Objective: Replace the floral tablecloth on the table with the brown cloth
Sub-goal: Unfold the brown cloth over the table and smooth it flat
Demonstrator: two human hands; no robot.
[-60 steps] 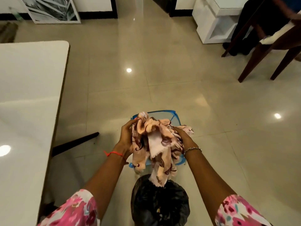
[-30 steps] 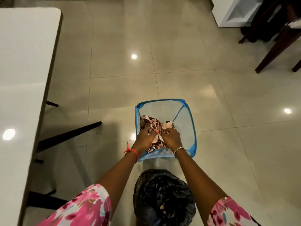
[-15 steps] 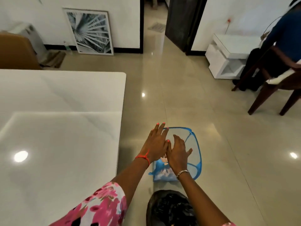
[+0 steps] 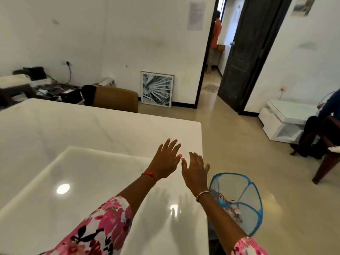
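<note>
At the far left, a heap of boxes and cables (image 4: 31, 83) lies along the wall. The white glossy table (image 4: 77, 144) fills the left and middle of my view, with a tan chair (image 4: 116, 101) pushed up to its far edge. Just right of that chair, a framed leaf picture (image 4: 156, 89) leans on the wall.

My left hand (image 4: 166, 160) is held over the right part of the table top, palm down, fingers straight and spread, holding nothing; a red thread (image 4: 149, 175) circles its wrist. My right hand (image 4: 195, 171) is just beside it, above the table's right edge, also flat with the fingers fanned and nothing in it; a bead bracelet (image 4: 203, 193) sits on that wrist. I cannot tell whether either palm touches the top. Both forearms come out of pink flowered sleeves (image 4: 103, 227).

Right of the table's near corner, a blue mesh basket (image 4: 237, 188) stands on the floor, and the floral tablecloth (image 4: 230, 207) lies bunched inside it, near its bottom.

Farther right and far, a dark door (image 4: 244, 52) stands open, with a person (image 4: 215, 37) in the room beyond. A low white cabinet (image 4: 284, 120) sits against the right wall, and a seated person (image 4: 327, 107) and a wooden chair (image 4: 327, 163) are at the right edge.
</note>
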